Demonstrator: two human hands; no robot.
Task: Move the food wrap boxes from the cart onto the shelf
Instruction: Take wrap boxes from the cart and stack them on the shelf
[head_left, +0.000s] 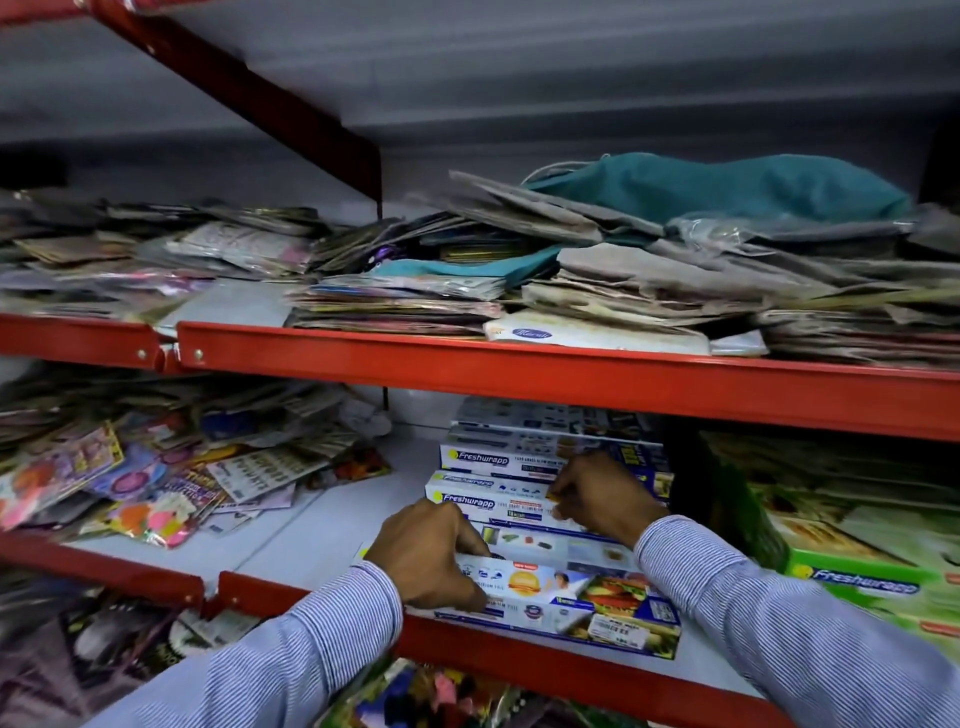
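Observation:
Several blue and white Freshwrapp food wrap boxes (498, 462) lie stacked on the middle shelf (291, 551), a white board with a red front lip. The front box (582, 597) lies at the shelf's edge. My left hand (428, 553) grips the left end of this front box, thumb under, fingers over the top. Further back, my right hand (602, 496) rests with curled fingers on a box in the stack's second row (493, 504). The cart is out of view.
Green Freshwrapp boxes (872, 582) fill the shelf to the right. Loose colourful packets (156, 483) are heaped at the left. The upper shelf (519, 374) hangs low over the stack and holds piles of flat packets and a teal bag (727, 182).

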